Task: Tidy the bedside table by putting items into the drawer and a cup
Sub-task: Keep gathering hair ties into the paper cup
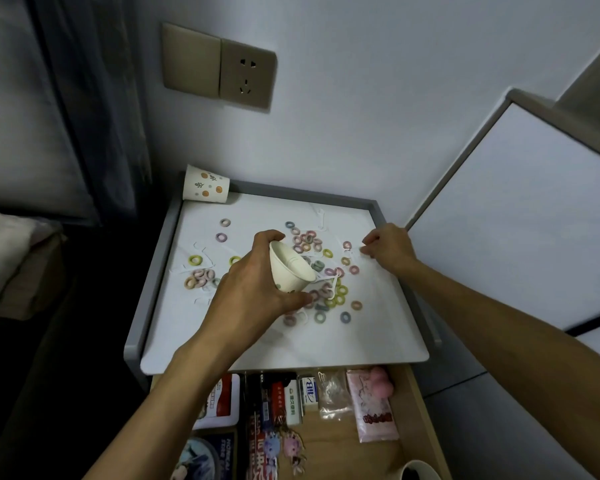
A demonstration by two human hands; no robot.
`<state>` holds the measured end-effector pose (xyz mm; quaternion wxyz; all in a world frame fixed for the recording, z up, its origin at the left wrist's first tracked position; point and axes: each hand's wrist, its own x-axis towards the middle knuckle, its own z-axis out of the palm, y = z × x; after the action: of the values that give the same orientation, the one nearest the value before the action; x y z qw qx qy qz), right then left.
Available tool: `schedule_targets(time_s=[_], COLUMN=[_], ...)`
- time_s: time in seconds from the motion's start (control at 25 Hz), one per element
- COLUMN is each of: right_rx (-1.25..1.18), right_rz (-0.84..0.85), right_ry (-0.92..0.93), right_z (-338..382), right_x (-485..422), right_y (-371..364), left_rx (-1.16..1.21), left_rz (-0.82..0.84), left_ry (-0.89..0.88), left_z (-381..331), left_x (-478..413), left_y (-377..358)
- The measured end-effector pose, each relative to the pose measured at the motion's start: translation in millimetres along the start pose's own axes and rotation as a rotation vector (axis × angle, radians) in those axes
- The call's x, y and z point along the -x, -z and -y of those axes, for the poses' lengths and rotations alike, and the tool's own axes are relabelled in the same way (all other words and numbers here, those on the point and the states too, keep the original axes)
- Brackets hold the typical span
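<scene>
Nearest me, the drawer (329, 452) stands open under the table (291, 344), with packets and boxes already inside. Beyond it, my left grip (253, 285) is curled round a paper cup (289, 268) over mid-table. The cup is tilted, its long axis running from base at near-left to mouth at far-right. I see nothing inside it, so I judge the task early. Dozens of hair ties (341, 291) lie scattered around the cup, mostly to its right. Right of the cup, my right grip (390, 249) pinches something small and white; can't tell what. Far left of the cup, a second paper cup (206, 185) lies on its side.
</scene>
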<state>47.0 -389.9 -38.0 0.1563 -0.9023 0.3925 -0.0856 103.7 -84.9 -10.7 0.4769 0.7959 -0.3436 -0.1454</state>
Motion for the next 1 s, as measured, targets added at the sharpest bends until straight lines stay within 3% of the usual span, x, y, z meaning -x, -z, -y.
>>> schedule_targets(time_s=[0.32, 0.56, 0.8, 1.0], right_rx=[-0.014, 0.159, 0.101, 0.254], right_rz=[0.048, 0.062, 0.109, 0.19], right_ry=[-0.103, -0.119, -0.163, -0.13], right_z=[-4, 1, -2, -10], right_x=[-11, -6, -8, -6], right_y=[-38, -37, -31, -15], left_rx=[0.001, 0.004, -0.001, 0.01], left_rz=[-0.018, -0.012, -0.018, -0.029], left_ry=[0.015, -0.001, -0.01, -0.005], left_z=[8, 4, 2, 5], left_x=[-5, 0, 1, -2], left_y=[4, 2, 4, 8])
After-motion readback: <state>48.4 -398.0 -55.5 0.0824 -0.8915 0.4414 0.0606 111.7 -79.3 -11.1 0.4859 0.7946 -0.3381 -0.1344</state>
